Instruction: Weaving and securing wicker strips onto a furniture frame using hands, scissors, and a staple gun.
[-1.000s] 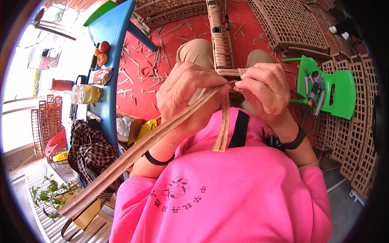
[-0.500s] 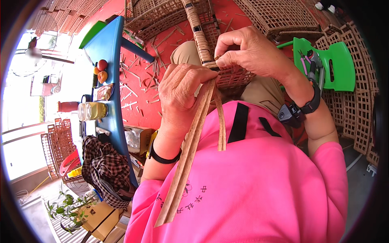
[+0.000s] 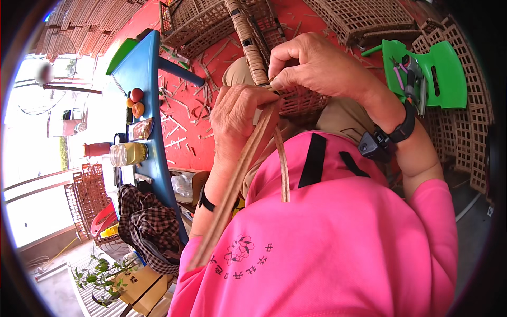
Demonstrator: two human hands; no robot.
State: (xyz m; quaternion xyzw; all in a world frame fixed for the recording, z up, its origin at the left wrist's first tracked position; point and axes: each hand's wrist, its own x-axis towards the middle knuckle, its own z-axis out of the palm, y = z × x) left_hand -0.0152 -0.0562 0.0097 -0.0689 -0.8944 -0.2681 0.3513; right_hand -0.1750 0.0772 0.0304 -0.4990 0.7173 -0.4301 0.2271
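Observation:
A basket handle point(image 3: 251, 48) wrapped in tan strips runs from the top of the view down to my hands. My left hand point(image 3: 237, 113) is closed at its near end, thumb and fingers pinching a long flat tan strip point(image 3: 232, 185) that hangs down over my left forearm and shirt. Beside it dangles a shorter, narrower strip point(image 3: 282, 166). My right hand point(image 3: 314, 68) is closed in a pinch right by my left thumb, at the edge of the wrapping; what lies between its fingertips is too small to make out. Behind and below both hands shows the openwork woven basket point(image 3: 305, 103).
Left stands a blue table point(image 3: 153, 105) with fruit point(image 3: 137, 103), a glass jar point(image 3: 129, 154) and a checked cloth point(image 3: 148, 222). A green chair point(image 3: 443, 79) at right holds pliers-like tools point(image 3: 409, 74). Woven panels point(image 3: 364, 21) and strip scraps point(image 3: 177, 124) lie on the red floor.
My view has shifted slightly, so the table and chair sit a little differently. The long strip's lower end has swung left and up. Both hands stay pinched at the handle's end.

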